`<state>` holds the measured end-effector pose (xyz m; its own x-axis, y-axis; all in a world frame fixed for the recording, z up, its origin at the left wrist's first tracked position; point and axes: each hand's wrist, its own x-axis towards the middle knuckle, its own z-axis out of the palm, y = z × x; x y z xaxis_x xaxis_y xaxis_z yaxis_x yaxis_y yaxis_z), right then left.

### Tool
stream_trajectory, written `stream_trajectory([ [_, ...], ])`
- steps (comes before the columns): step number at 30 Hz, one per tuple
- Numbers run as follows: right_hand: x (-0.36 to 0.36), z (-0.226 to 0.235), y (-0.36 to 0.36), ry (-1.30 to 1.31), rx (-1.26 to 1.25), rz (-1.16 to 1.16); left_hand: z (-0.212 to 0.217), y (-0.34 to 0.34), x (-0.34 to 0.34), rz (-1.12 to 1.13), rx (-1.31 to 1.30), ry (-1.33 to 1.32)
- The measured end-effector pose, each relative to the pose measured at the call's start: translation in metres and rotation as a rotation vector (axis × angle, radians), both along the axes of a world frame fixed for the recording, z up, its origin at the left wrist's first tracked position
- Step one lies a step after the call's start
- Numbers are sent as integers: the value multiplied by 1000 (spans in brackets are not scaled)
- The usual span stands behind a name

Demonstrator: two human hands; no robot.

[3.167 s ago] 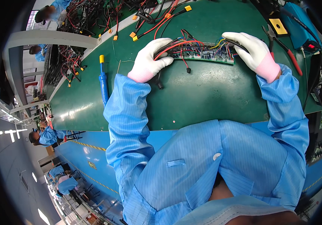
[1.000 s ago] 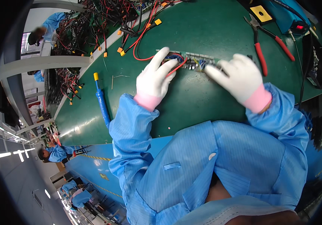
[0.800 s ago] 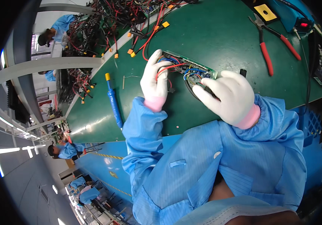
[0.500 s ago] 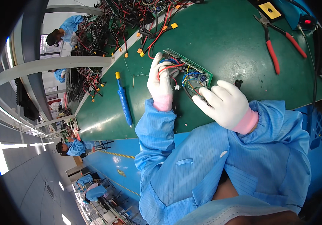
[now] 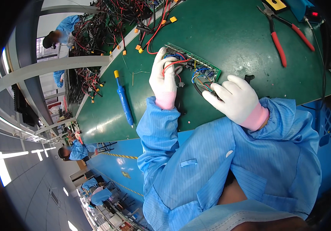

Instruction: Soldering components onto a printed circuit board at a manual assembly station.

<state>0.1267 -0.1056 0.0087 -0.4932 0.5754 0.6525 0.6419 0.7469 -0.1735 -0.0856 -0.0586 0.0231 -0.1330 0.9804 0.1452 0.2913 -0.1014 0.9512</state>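
A long green circuit board [image 5: 198, 61] is held tilted over the green bench, its component side with blue parts facing me. My left hand [image 5: 163, 81], in a white glove with a pink cuff, is closed on the board's left end, and a red wire [image 5: 170, 65] loops over its fingers. At the other end, thin coloured wires [image 5: 201, 80] and a black cable run from the board toward my gloved right hand [image 5: 237, 101]. Its bent fingers are closed on these wires; the fingertips partly hide the hold. Between my hands dangles a small white connector [image 5: 181, 84].
A blue desoldering pump [image 5: 124, 101] lies left on the bench [image 5: 242, 42]. Red-handled pliers [image 5: 279, 32] rest open at the far right, near a blue powered unit [image 5: 302, 10]. Tangled wired boards [image 5: 111, 27] are heaped beyond a pale rail. Co-workers sit at left.
My right hand has shifted slightly right and up, its fingers still at the wires. The board's right end has moved slightly right. My left hand keeps its hold, and the whole view has shifted a little.
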Motion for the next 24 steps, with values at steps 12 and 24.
stream_trajectory([
  [12,9,-2,1,-12,-24,9,6,-8,-23,-266,248,851],
  [24,43,10,32,36,-116,-34,16,-9,-20,-354,264,556],
])
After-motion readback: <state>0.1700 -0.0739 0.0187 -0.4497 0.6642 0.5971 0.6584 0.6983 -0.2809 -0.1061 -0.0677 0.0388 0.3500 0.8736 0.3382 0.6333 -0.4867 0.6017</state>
